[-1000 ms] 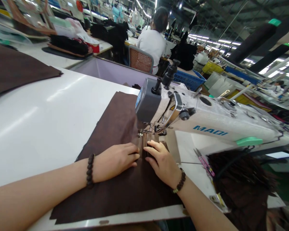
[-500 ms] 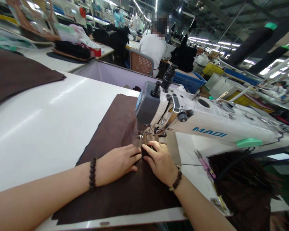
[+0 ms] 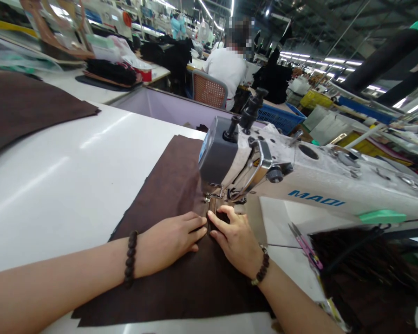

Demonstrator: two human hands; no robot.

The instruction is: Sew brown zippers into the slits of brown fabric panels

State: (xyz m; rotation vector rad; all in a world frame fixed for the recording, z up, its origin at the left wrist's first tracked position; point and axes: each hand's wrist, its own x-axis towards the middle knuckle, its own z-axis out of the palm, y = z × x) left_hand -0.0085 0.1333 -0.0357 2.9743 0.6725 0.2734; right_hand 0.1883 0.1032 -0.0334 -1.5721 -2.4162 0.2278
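Note:
A piece of dark brown fabric (image 3: 160, 204) lies flat on the white table and runs under the needle and presser foot (image 3: 208, 198) of a sewing machine (image 3: 244, 162). My left hand (image 3: 176, 233) rests on the fabric, fingers stretched out, its tips beside a narrow folded strip (image 3: 212, 205) just in front of the foot. On the strip's right side is my right hand (image 3: 235, 236), its index finger and thumb spread and pressing down. Its other fingers are bent over the fabric, partly hiding the strip's edge. The hands nearly meet at the fingertips.
Pink-handled scissors (image 3: 308, 246) lie right of the machine bed, beside a pile of dark brown pieces (image 3: 369, 278). More brown fabric (image 3: 31, 106) covers the table's left side. Beyond the table, a person in white (image 3: 225, 69) sits on a chair (image 3: 209, 89) near a blue crate (image 3: 278, 118).
The view has shifted slightly, moving the machine a little right in the picture. Both hands keep nearly the same place on the fabric by the presser foot.

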